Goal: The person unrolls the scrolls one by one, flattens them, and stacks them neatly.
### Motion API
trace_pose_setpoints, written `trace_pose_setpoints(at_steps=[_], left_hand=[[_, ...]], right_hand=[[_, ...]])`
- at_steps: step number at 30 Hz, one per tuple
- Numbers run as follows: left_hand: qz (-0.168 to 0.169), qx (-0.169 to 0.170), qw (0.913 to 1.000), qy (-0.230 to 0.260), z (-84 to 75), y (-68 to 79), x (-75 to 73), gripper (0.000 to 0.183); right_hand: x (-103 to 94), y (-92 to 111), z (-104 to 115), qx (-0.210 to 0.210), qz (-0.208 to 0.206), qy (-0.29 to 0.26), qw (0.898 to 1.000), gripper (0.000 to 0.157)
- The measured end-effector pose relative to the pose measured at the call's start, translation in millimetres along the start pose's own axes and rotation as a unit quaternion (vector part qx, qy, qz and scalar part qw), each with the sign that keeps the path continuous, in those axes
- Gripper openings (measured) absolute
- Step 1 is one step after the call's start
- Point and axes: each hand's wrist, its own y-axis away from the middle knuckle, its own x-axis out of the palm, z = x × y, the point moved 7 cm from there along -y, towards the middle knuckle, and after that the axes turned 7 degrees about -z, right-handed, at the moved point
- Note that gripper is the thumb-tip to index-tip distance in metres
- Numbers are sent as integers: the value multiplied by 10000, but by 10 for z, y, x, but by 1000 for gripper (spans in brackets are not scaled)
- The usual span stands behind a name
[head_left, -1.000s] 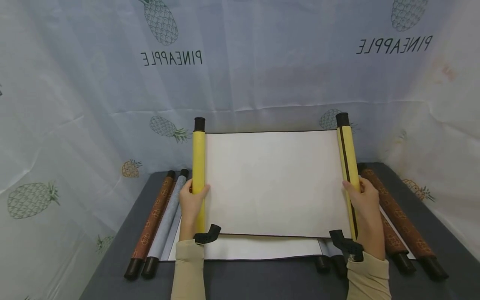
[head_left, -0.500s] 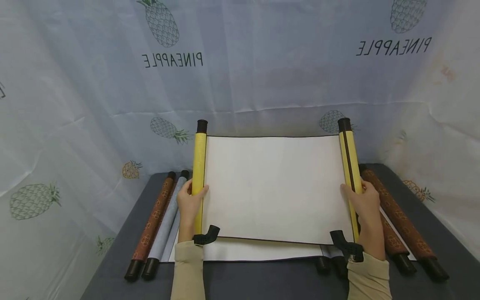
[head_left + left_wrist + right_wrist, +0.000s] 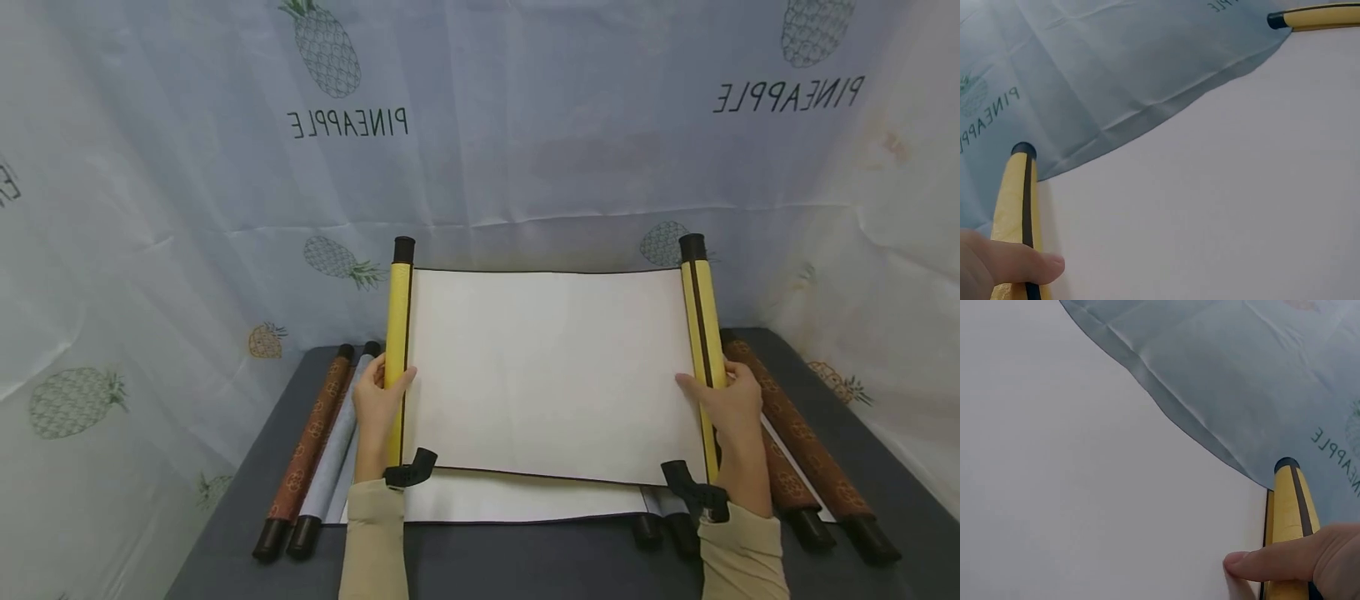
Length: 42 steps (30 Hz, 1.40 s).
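Note:
A scroll with yellow rollers and black end knobs is spread between my hands, its blank white sheet (image 3: 547, 375) facing me above the table. My left hand (image 3: 378, 412) grips the left yellow roller (image 3: 398, 321), thumb across its front. Round the right yellow roller (image 3: 700, 312) curls my right hand (image 3: 735, 412), with the thumb tip at the sheet's edge. In the left wrist view the thumb (image 3: 1019, 264) crosses the roller's dark stripe. The right wrist view has the other thumb (image 3: 1272, 561) reaching over onto the white sheet. The fingers behind both rollers are mostly hidden.
Beneath, an unrolled scroll with grey-blue rollers (image 3: 330, 467) and a white sheet (image 3: 517, 498) lies on the dark table (image 3: 525, 558). Brown patterned rollers lie at the left (image 3: 303, 458) and right (image 3: 802, 442). A pineapple-print curtain (image 3: 525, 125) hangs behind and at both sides.
The yellow scroll's upper edge has dropped slightly since a second ago. The left roller has turned a little, so its dark edge strip now shows. Both hands keep their grip.

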Motion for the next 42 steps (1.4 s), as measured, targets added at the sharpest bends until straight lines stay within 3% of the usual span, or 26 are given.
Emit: trace_pose_setpoints(at_steps=[4,14,25,32,42], left_hand=[[88,95,9997,-214,5,-17,0,53],[850,85,9958,-345,7,-102,-24,59],[1122,-112,9933,-246,63,-103,-116,53],[1318,-124,9892,-627,118,-107,-124,56],[1379,-87,9900,-294,147,-102,-174,58]], right_hand=[[-20,-40,49,-141,-5,70,9999,81],[-67,-147,120,-364,81,367,9986,75],[0,-153,85,-290,362,379,9982,73],[14,-145,54,-454,566,273,9970,71],[23,-149,85,-713,870,148,9935,66]])
